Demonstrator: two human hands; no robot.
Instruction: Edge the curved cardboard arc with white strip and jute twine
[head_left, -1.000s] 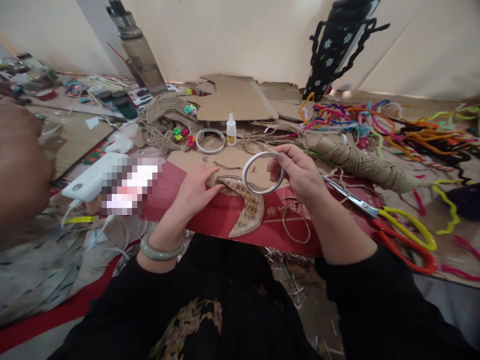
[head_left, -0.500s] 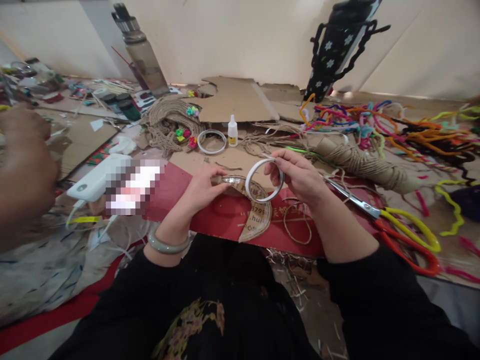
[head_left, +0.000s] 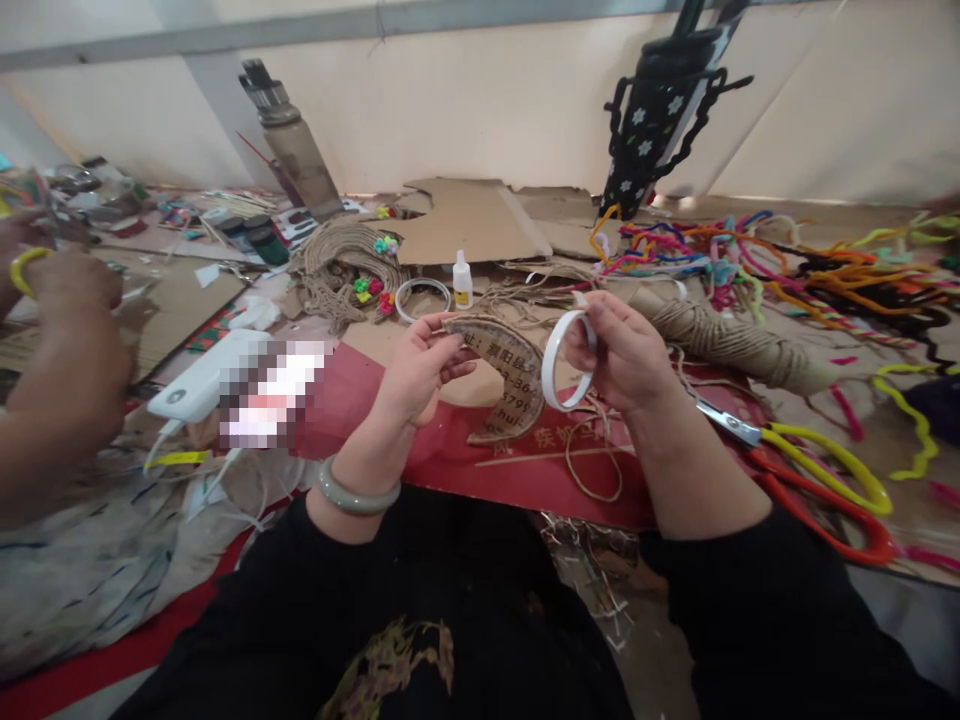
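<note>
- At 9 o'clock of the cardboard crescent, which served as the dial's centre, a white power bank (head_left: 210,375) lay; toward 10, a co-worker's hand (head_left: 79,280) worked.
- At 10 o'clock sat a twine piece (head_left: 349,250) trimmed with bright flowers, apparently the most finished work in sight, and nearer, a spare roll (head_left: 400,302) lying flat.
- At 9 o'clock, close in, the left hand (head_left: 426,368) pinched the crescent's upper tip between thumb and forefinger, other fingers loosely fanned.
- At 11 o'clock stood a glue bottle (head_left: 463,285).
- At centre, the cardboard crescent (head_left: 525,372) hung tilted over a red board (head_left: 352,385). Cutting looked done; its printed face was bare of twine. Whether tape lined its edge could not be told.
- At 3 o'clock, the tape roll (head_left: 550,370) hung from the right hand (head_left: 619,350), thumb and forefinger pressed at its top around a small pale tab, seemingly the tape's loose end. Taping appeared unfinished.
- Between 2 and 3 lay a twine spool (head_left: 750,335); between 3 and 4, scissors (head_left: 739,427), set aside.
</note>
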